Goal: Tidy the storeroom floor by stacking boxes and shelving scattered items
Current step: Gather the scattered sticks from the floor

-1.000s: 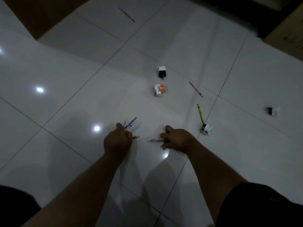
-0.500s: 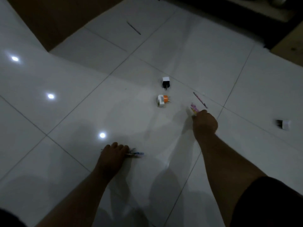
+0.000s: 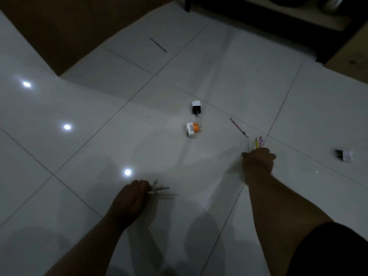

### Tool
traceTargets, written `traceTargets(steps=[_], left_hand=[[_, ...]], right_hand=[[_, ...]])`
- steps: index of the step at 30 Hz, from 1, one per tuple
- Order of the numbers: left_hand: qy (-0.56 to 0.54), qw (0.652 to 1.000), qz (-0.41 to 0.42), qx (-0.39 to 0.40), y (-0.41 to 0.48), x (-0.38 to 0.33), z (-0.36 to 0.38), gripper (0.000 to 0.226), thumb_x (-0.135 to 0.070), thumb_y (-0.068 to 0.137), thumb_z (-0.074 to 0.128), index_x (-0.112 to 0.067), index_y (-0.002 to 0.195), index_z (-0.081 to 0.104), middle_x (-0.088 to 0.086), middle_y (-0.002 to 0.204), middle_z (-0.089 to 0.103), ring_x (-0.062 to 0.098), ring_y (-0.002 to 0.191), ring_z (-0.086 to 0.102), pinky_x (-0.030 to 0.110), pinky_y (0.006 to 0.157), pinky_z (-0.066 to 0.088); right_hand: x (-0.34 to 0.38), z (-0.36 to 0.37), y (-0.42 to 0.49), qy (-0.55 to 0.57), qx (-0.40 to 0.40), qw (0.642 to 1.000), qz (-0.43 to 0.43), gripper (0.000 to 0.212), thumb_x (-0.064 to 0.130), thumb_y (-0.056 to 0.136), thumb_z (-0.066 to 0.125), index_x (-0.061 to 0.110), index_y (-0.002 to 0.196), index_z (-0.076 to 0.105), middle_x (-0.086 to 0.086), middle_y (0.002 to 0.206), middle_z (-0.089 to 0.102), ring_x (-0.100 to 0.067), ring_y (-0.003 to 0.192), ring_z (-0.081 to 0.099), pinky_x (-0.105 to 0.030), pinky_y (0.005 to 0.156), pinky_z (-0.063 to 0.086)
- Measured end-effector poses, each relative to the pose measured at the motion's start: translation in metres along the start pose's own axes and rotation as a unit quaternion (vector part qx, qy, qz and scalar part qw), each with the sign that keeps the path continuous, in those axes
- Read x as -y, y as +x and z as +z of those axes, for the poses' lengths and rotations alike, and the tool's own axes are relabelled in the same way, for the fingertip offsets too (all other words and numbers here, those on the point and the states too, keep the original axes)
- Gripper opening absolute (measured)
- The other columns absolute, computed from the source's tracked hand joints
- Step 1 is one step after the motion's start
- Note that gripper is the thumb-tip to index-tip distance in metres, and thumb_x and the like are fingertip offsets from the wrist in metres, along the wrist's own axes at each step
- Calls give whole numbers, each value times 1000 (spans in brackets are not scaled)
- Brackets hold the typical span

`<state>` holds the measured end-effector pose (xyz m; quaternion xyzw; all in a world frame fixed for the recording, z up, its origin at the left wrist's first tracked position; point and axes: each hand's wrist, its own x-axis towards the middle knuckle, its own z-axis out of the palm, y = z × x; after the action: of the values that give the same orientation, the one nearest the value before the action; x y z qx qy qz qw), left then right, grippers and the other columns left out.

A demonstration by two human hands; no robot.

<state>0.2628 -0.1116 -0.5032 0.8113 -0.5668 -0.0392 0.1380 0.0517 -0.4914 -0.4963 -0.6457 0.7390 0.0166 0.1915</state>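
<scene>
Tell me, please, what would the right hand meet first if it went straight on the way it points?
Probably the loose pink pen lying on the floor just ahead of the right hand, which grips pens; the hand's height above it is unclear.

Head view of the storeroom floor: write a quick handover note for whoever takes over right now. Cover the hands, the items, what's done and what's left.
Left hand: grips a bunch of pens, low over the floor.
Right hand: grips a yellow pencil and a purple pen, tips pointing away.
Loose on the floor: pink pen just beyond the right hand; black plug and orange plug mid-floor; white plug far right; dark pen far off.
Done: several pens gathered in hand.
Left: pick up the loose pens and plugs, then shelve everything.
</scene>
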Motion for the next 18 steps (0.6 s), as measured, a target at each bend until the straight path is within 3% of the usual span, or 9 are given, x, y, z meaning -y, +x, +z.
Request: traceTargets(steps=[4,8,11,13,15,18], left_hand=[[0,997,-70,-12,21,-6,-6,23,-36,94,43,-17,94,56,3,75,56,28,65,56,32,51,35],[-69,983,-167,14,28,-13,-2,27,-44,98,33,-22,96,50,0,77,54,28,69,57,32,57,33],[-77,980,-184,17,26,-20,4,22,-43,98,36,-24,94,47,0,78,55,28,71,58,32,57,35],[-74,978,-195,28,25,-21,7,18,-40,101,42,-25,93,47,0,79,57,28,73,59,34,57,37],[-91,972,-213,38,24,-21,8,14,-35,102,48,-25,93,47,1,81,58,28,75,60,35,58,37],[-100,967,-232,37,22,-20,10,13,-34,103,47,-24,96,49,1,84,59,27,78,60,36,61,42]], right_hand=[[-12,-11,9,32,-27,998,50,63,31,95,70,-4,138,42,-26,137,49,-41,125,53,-48,97,49],[-17,-16,27,41,11,996,77,31,8,95,61,-7,123,62,-24,127,64,-39,120,62,-45,98,53],[-17,-20,36,59,-8,993,105,38,11,96,60,-3,131,55,-23,134,60,-37,125,58,-42,99,50],[-25,-22,39,32,-33,990,132,55,15,102,54,-3,149,34,-28,152,41,-42,138,43,-47,110,39],[-43,-19,47,-26,0,992,124,68,27,105,50,-10,155,20,-29,163,21,-46,147,28,-51,119,25],[-63,-11,63,8,9,995,102,62,41,101,54,-3,145,50,-23,153,45,-40,138,46,-48,114,39]])
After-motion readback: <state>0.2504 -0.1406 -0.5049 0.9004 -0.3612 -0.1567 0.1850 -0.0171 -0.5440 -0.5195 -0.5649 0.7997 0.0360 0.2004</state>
